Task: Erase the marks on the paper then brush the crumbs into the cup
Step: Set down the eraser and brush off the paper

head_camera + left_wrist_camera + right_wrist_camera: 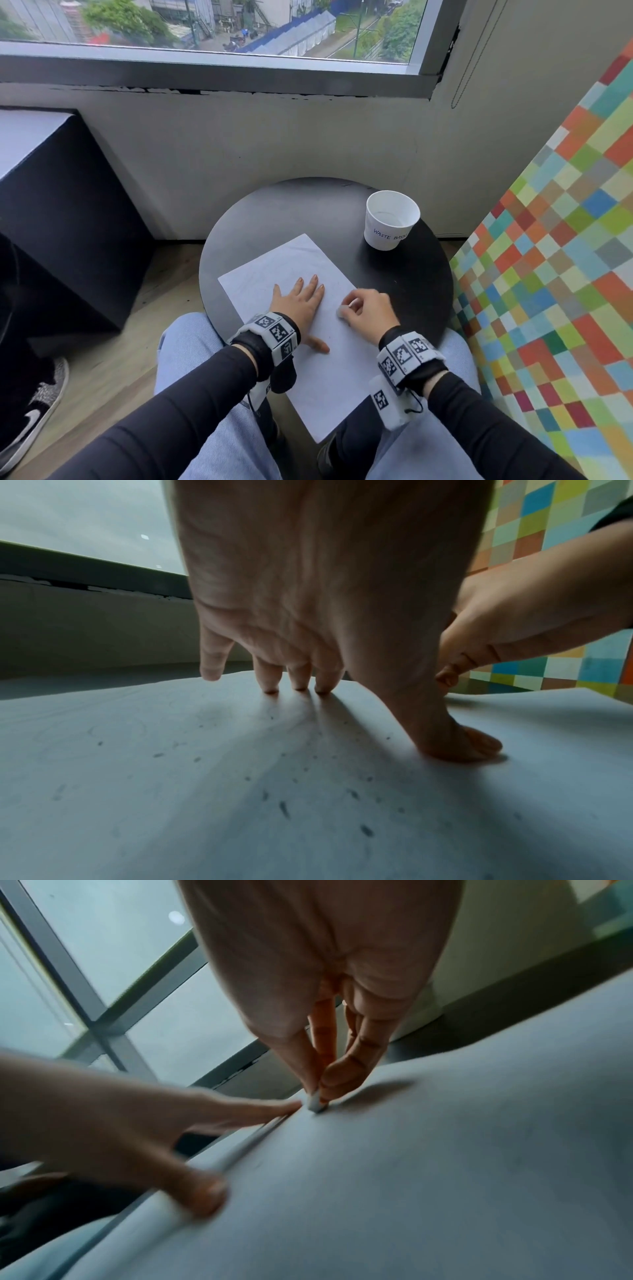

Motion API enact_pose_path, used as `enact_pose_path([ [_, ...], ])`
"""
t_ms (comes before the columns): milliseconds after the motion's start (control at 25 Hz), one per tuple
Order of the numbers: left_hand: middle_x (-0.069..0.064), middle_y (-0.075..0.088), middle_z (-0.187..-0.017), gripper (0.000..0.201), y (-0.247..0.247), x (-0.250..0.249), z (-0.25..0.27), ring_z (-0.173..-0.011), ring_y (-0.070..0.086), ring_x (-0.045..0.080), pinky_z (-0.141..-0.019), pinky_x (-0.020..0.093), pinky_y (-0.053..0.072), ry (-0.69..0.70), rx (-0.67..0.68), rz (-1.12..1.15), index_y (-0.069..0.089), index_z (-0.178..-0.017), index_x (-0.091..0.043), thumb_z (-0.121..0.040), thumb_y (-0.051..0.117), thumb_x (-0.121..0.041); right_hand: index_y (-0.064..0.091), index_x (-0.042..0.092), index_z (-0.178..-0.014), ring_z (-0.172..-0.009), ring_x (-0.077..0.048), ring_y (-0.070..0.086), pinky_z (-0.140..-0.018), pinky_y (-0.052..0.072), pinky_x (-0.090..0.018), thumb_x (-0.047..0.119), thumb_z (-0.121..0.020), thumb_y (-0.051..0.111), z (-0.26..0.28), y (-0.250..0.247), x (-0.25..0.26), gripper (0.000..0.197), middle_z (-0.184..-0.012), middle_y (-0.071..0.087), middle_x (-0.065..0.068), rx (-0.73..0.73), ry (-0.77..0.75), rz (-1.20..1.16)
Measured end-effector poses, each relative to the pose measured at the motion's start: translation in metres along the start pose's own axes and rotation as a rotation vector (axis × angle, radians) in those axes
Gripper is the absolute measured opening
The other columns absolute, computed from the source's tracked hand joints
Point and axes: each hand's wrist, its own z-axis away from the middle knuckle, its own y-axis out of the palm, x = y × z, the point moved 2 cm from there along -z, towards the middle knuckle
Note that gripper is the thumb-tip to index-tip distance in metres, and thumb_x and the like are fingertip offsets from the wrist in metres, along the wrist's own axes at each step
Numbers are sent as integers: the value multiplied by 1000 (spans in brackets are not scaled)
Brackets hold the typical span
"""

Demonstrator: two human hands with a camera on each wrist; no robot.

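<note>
Two hands on paper [308, 274]: left hand [301, 301] flat, right hand [368, 308] pinching eraser [340, 312].

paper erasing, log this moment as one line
step: erasing | left hand: flat, pressing paper | right hand: fingers pinch eraser on paper | crumbs on sheet | cup: upright, untouched

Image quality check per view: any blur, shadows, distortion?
Head view: sharp, daylit from the window, wide-angle bend at the edges; right hand slightly smeared. Left wrist view: left hand backlit, casting long finger shadows over the paper, crumbs soft. Right wrist view: motion-blurred throughout, eraser barely resolved.
</note>
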Motion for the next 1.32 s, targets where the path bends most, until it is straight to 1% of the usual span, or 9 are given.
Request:
enact_pose_path([
  [120, 1, -21, -164, 131, 0, 1, 1, -152, -8, 25, -116, 65, 5, 0, 1, -13, -12, -157, -16, -69, 61, -81, 69, 20, -75, -63, -12, 54, -71, 48, -23, 21, -76, 70, 17, 13, 11, 2, -64, 66, -1, 168, -100, 38],
  [280, 1, -19, -164, 130, 0, 0, 2, -152, -7, 25, -116, 66, 5, -6, -7, -13, -11, -157, -17, -70, 60, -81, 70, 16, -77, -67, -14, 55, -68, 46, -22, 19, -77, 70, -11, -7, -1, 3, -65, 63, 2, -50, 5, 51],
  [440, 1, -21, -164, 131, 1, 0, 1, -152, -8, 25, -116, 67, 4, -8, 3, -34, -13, -157, -16, -70, 57, -83, 71, 17, -79, -60, -8, 53, -68, 47, -20, 20, -77, 72, 13, 15, 16, 4, -67, 65, 1, 180, -136, 96],
  [600, 1, -20, -164, 130, -1, -1, 3, -152, -8, 25, -116, 66, 3, -6, 4, -18, -13, -157, -17, -71, 59, -82, 71, 15, -78, -70, -15, 58, -70, 47, -21, 19, -77, 72, -15, -8, -1, 4, -66, 63, 1, -59, 20, 45],
  [760, 2, -21, -163, 131, 0, 0, 1, -152, -9, 26, -115, 67, 4, -2, 4, -35, -13, -157, -15, -70, 57, -84, 71, 15, -80, -62, -11, 55, -70, 48, -20, 17, -78, 69, 14, 19, 17, 3, -68, 67, -3, 176, -130, 80],
  [960, 1, -20, -164, 130, 1, -1, 2, -152, -8, 25, -116, 66, 4, -9, 0, -26, -13, -157, -16, -70, 58, -82, 70, 14, -81, -72, -16, 56, -71, 46, -22, 18, -79, 69, -16, -2, 5, 5, -66, 61, 3, -32, 14, 69],
  [1080, 1, -20, -164, 132, 1, 1, 1, -152, -8, 26, -116, 66, 5, -3, -8, -33, -12, -157, -15, -69, 57, -84, 71, 15, -82, -64, -12, 54, -72, 48, -22, 18, -79, 69, 8, 18, 21, 5, -70, 65, -1, 187, -137, 124],
  [1240, 0, -18, -164, 132, 2, 1, 2, -152, -8, 26, -116, 65, 4, -8, -15, -31, -12, -157, -14, -68, 56, -85, 71, 13, -80, -71, -15, 57, -67, 43, -20, 17, -77, 70, -19, -2, 10, 5, -69, 64, 0, -9, -10, 79],
  [1320, 0, -19, -164, 133, 3, 1, 2, -152, -8, 26, -117, 65, 4, -9, -17, -33, -12, -157, -13, -68, 55, -86, 71, 15, -81, -69, -13, 56, -66, 42, -19, 17, -78, 69, -10, 8, 14, 5, -69, 64, 1, 70, -47, 96],
])
